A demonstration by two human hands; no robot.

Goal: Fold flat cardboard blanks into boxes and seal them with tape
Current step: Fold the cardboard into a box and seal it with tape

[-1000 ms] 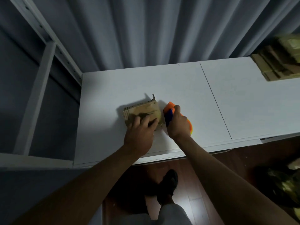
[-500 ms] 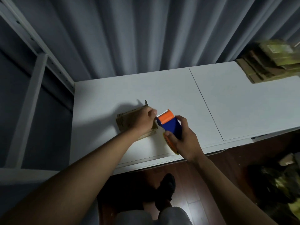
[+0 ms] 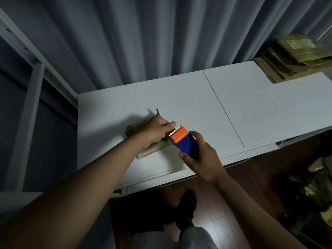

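Note:
A small brown cardboard box lies on the white table, near its front edge. My left hand rests on top of the box, fingers curled over its right side and thumb stretched toward the dispenser. My right hand grips a blue tape dispenser with an orange head, lifted just right of the box. Its toothed blade points at my left thumb. No tape strand can be made out between dispenser and box.
A stack of flat cardboard blanks lies at the table's far right corner. Grey curtains hang behind the table, and a white metal frame stands to the left. More cardboard lies on the wooden floor at the right.
My right hand pulled the dispenser back from the box's right side and turned it, so its blue body faces up. My left hand slid toward the box's right edge.

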